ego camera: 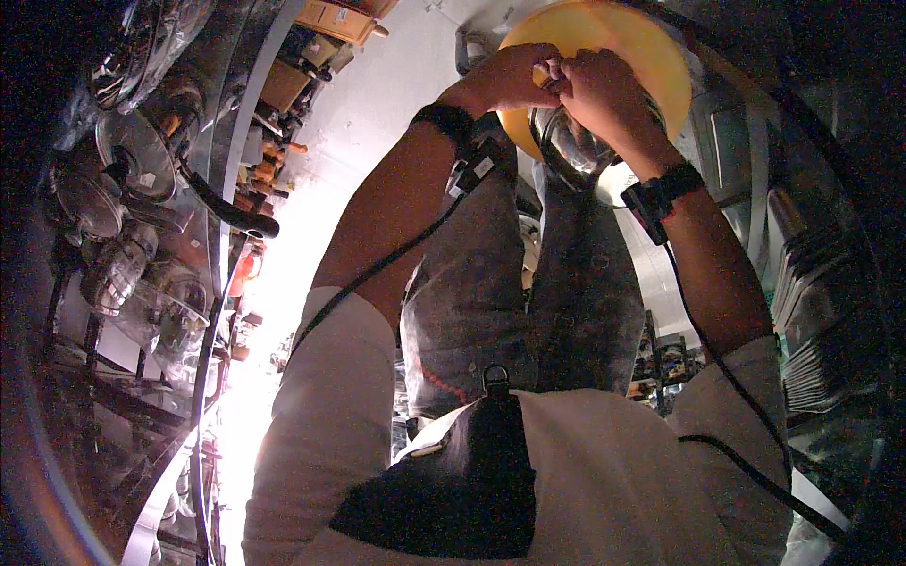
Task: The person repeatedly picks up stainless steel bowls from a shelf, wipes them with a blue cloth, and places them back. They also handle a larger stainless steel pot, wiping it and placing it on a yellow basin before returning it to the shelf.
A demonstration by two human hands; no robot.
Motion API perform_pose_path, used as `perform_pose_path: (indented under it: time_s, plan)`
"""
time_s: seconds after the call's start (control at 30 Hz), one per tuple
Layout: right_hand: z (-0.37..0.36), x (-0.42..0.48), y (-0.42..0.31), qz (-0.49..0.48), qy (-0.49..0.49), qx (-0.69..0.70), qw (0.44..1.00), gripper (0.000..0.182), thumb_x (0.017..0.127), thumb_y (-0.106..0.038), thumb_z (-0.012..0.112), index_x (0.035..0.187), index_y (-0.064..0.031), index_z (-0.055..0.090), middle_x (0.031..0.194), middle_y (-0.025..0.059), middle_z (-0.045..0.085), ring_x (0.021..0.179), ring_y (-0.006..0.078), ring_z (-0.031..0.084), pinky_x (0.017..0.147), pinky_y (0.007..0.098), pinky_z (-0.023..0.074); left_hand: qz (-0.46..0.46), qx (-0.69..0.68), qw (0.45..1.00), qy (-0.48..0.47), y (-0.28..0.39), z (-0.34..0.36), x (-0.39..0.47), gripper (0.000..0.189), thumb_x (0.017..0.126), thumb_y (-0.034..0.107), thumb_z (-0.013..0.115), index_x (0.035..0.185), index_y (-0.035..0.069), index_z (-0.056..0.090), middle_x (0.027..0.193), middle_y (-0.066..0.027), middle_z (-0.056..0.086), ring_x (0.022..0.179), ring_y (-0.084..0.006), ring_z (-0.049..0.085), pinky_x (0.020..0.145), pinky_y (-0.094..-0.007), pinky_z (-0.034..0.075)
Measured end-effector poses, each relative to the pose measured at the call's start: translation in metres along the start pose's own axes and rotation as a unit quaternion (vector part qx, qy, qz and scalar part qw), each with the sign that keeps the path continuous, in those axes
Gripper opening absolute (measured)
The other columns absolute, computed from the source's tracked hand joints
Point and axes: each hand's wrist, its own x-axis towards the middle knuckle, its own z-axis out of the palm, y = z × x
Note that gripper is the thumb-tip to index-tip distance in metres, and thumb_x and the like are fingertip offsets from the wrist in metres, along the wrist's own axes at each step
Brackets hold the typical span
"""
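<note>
My left hand (520,74) and my right hand (598,88) meet at the top centre, their fingertips pinched together around a small part (543,76). The fingers hide most of that part, so its kind cannot be told. Just below them is a shiny, rounded metal vessel or lid (577,145) with a dark rim, partly covered by my right hand. Behind both hands lies a round yellow disc (662,60), perhaps a stool seat. Each wrist wears a black band with a small device and a cable.
At the left, a shelf holds glass lids (138,152) and a pan with a black handle (237,218) jutting out. Beyond the pale floor (375,92) are cardboard boxes (340,20) and wooden-handled items. A stack of thin trays or sheets (807,339) stands at the right.
</note>
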Motion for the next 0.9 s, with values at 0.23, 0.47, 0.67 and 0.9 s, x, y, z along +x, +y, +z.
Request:
perform_pose_path:
  time_s: [0.23,0.47,0.67,0.9]
  plan:
    - [-0.007,0.001,0.006,-0.022,0.012,0.04,0.999,0.017,0.077,-0.019,0.061,0.089,-0.0071,0.063,0.082,0.0138,0.063,0.077,0.0324,0.061,0.072,0.0431,0.0485,-0.008,-0.027,0.999,-0.02,-0.006,-0.002,-0.001,0.039,0.074,0.026,0.07,0.106,0.007,0.059,0.102,-0.0093,0.064,0.098,-0.0238,0.061,0.089,-0.035,0.047]
    - [0.025,-0.071,0.146,0.05,-0.039,0.112,0.992,0.036,0.085,-0.031,0.058,0.114,-0.0093,0.058,0.106,0.0107,0.062,0.088,0.0278,0.063,0.077,0.0375,0.051,-0.092,-0.014,0.993,0.068,-0.019,0.025,-0.021,0.04,0.081,0.033,0.067,0.107,0.004,0.06,0.106,-0.0109,0.064,0.098,-0.0231,0.062,0.088,-0.0336,0.048]
    - [0.003,-0.133,0.097,0.484,-0.157,0.59,0.627,0.061,0.084,-0.06,0.051,0.119,-0.0104,0.054,0.098,0.0079,0.063,0.083,0.0217,0.063,0.071,0.0376,0.0543,-0.164,-0.183,0.958,0.145,-0.011,0.042,-0.047,0.041,0.085,0.035,0.063,0.101,-0.002,0.061,0.097,-0.0156,0.066,0.093,-0.0252,0.064,0.083,-0.0323,0.05]
    - [0.039,-0.169,0.057,0.179,-0.033,0.429,0.885,0.104,0.064,-0.023,0.084,0.14,-0.0072,0.015,0.137,0.0144,0.036,0.122,0.0261,0.042,0.097,0.0395,0.0434,-0.167,-0.105,0.966,0.168,0.005,0.063,-0.011,0.048,0.077,0.042,0.069,0.098,-0.002,0.062,0.094,-0.0189,0.066,0.09,-0.0312,0.063,0.081,-0.0374,0.049]
